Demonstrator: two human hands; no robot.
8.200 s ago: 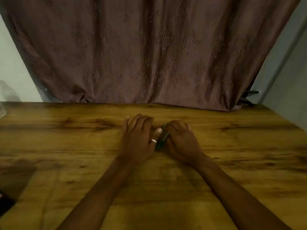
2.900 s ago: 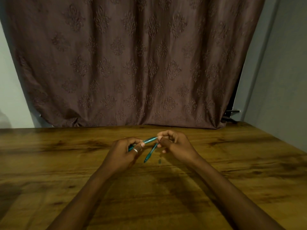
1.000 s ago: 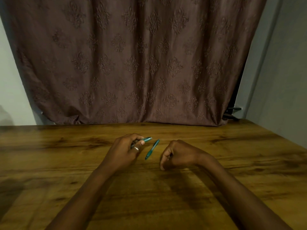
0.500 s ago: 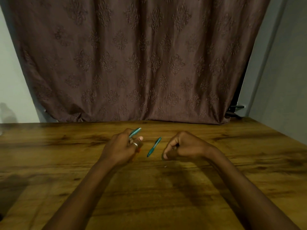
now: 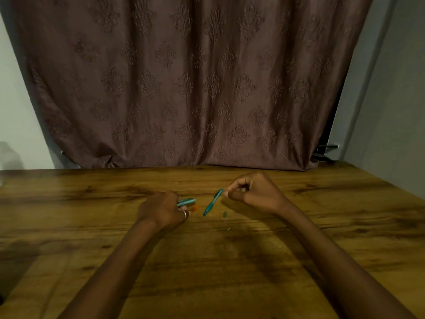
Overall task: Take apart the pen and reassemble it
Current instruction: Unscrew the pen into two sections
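plainly the loose small parts are the worry. nearest, on the tabletop [image 5: 230, 272], lies a tiny pale bit [image 5: 228, 229], and just beyond it a small dark piece [image 5: 225, 214]. both sit free between the two forearms, and a careless sweep of a wrist could flick either one away, where it would be hard to spot against the wood grain.

the left hand [image 5: 164, 210] grips a teal pen section [image 5: 186, 201], fingers curled round it. an orange bit [image 5: 195, 208] shows just beside its fingertips; whether it is held or lying there i cannot tell, and if held loosely it could drop. a second teal pen section [image 5: 212, 202] lies slanted on the tabletop between the hands, and i judge it round enough to roll if nudged. farther back the right hand [image 5: 254, 192] is curled, fingertips pinched; whether it holds something small i cannot tell.

counted: two hands, apart; two teal sections; one orange bit; one dark piece; one pale bit; one ring [image 5: 184, 214]; one curtain [image 5: 184, 88] behind.
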